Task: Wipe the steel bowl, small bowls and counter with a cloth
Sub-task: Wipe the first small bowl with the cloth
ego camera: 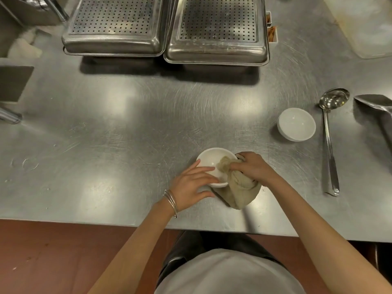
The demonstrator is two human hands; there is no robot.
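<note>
A small white bowl (210, 159) sits on the steel counter (118, 128) near its front edge. My left hand (192, 185) holds the bowl by its near left rim, fingers across the rim. My right hand (252, 167) grips a bunched beige cloth (239, 187) and presses part of it into the bowl's right side; the rest of the cloth hangs onto the counter. A second small white bowl (296, 124) stands upright to the right, apart from both hands. No large steel bowl shows in view.
Two upside-down perforated steel trays (114, 24) (216, 28) stand at the back. A steel ladle (328, 132) lies right of the second bowl, with a steel scoop (375, 109) at the right edge. The counter's front edge runs just before my body.
</note>
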